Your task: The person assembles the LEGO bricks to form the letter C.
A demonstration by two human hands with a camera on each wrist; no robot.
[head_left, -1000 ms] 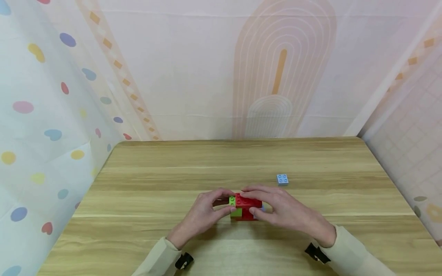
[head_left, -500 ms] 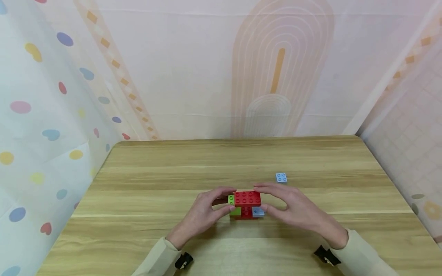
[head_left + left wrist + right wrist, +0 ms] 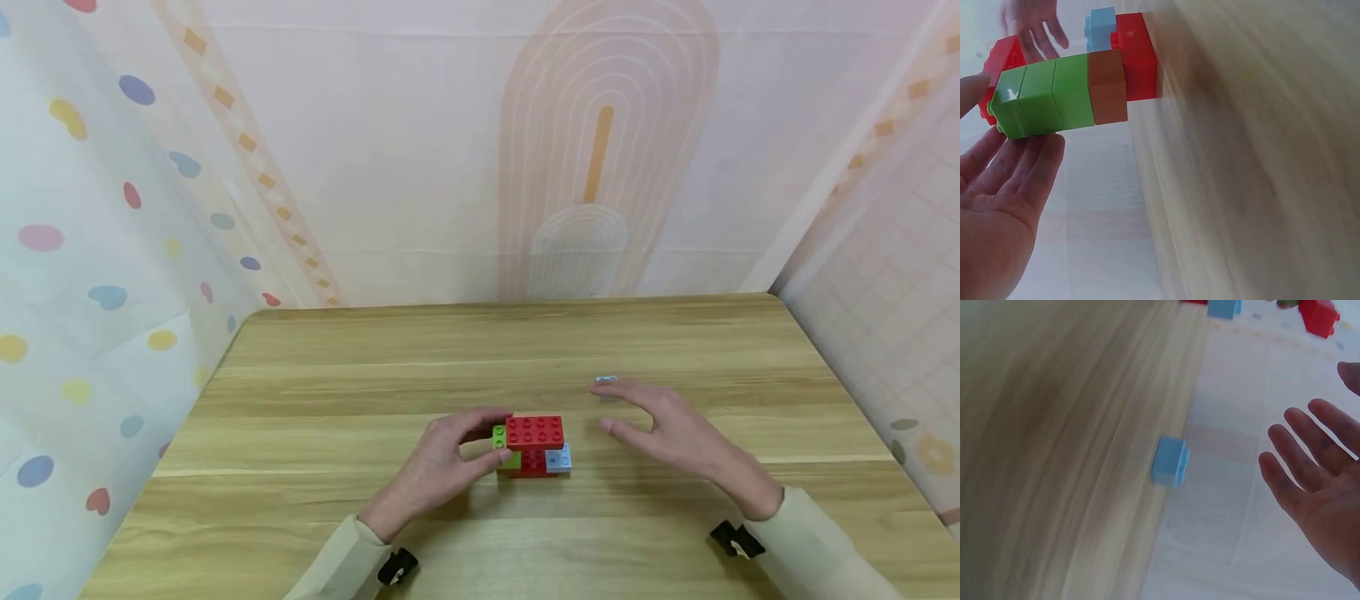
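My left hand (image 3: 450, 458) pinches the left side of a toy brick structure between thumb and fingers. In the left wrist view, stacked green bricks (image 3: 1044, 94) and an orange-brown brick (image 3: 1107, 86) rise from a red base brick (image 3: 1138, 56). A long red brick (image 3: 534, 432) tops the column and overhangs to the right. Below it, a light blue brick (image 3: 1101, 30) sits at the base's other end. My right hand (image 3: 671, 433) hovers with spread fingers, holding nothing, near a loose light blue brick (image 3: 1169, 461). Its fingers partly cover that brick in the head view.
The wooden table (image 3: 375, 342) runs back to a patterned cloth backdrop (image 3: 405, 150). A dotted cloth (image 3: 90, 400) hangs along the left side, and another cloth (image 3: 885, 333) borders the right.
My right hand has let go of the long red brick and moved right, toward the loose light blue brick. My left hand keeps its hold on the structure.
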